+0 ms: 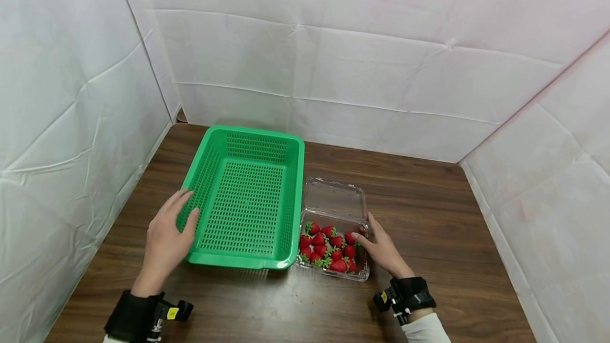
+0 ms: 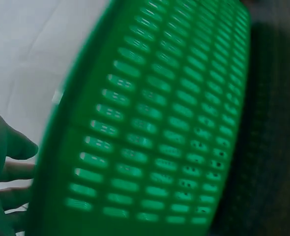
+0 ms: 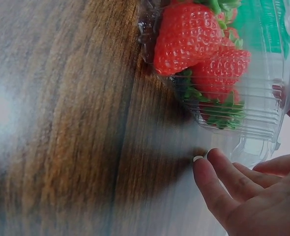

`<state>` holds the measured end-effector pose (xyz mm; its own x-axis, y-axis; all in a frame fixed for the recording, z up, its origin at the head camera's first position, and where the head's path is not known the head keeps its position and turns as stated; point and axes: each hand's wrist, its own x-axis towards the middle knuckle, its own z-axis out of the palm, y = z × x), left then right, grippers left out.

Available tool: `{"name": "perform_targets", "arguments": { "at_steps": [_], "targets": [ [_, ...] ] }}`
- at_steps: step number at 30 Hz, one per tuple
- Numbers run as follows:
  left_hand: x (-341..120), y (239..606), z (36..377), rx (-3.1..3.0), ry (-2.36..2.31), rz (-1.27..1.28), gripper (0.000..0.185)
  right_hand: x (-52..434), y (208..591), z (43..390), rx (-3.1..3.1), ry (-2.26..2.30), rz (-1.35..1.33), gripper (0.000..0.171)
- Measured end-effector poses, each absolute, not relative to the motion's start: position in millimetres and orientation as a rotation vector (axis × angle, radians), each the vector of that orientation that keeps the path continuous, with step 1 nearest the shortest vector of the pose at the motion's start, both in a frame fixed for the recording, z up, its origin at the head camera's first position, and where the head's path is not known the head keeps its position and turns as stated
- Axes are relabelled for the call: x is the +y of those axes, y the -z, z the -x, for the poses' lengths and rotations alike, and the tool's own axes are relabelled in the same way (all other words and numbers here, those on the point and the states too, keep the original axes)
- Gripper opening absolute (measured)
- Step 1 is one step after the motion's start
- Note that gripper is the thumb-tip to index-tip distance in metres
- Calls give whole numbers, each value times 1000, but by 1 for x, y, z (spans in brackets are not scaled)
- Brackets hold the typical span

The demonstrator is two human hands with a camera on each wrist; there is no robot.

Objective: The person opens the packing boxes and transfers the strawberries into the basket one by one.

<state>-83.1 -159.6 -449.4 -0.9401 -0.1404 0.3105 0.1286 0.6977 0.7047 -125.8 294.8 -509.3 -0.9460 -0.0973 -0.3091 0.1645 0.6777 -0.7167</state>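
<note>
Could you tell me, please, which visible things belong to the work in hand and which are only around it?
Belonging to the work:
green basket, left hand at its rim
clear plastic box, lid open, right hand at its side
strawberries inside the box

Only surroundings:
brown table
white cloth walls
black wrist straps

Black wrist straps (image 1: 414,294) with yellow labels (image 1: 172,313); white sleeves (image 1: 426,330).

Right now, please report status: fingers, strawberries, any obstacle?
Left fingers at green basket, left side. Right fingers beside clear box. Strawberries inside, lid folded back. No obstacle seen.
</note>
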Motion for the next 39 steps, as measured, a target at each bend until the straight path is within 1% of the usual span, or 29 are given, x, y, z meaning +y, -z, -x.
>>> {"name": "perform_targets", "arguments": {
  "at_steps": [11,15,18,22,26,29,32,33,35,36,39],
  "targets": [
    [-169,462,80,-2723,972,-36,56,294,509,126,2564,1151,-61,88],
    [-172,466,81,-2748,982,-48,57,293,506,127,2560,1147,-70,86],
    [-173,467,82,-2752,982,-53,57,294,502,127,2565,1152,-67,88],
    [-173,469,82,-2759,981,-62,57,294,494,128,2626,1204,-15,86],
    [-173,470,82,-2759,986,-74,57,296,499,136,2781,1212,124,72],
    [-173,470,82,-2750,990,-79,57,303,518,145,2916,1149,312,59],
    [-172,470,81,-2744,988,-83,57,296,509,145,2935,1173,439,48],
    [-172,470,81,-2743,988,-84,57,291,503,145,2936,1182,496,45],
    [-172,470,81,-2742,987,-87,57,277,484,140,2894,1203,518,39],
    [-172,470,81,-2742,989,-89,57,271,475,138,2868,1211,537,37],
    [-172,470,81,-2737,993,-91,57,260,467,137,2842,1127,579,34]
  ]
}}
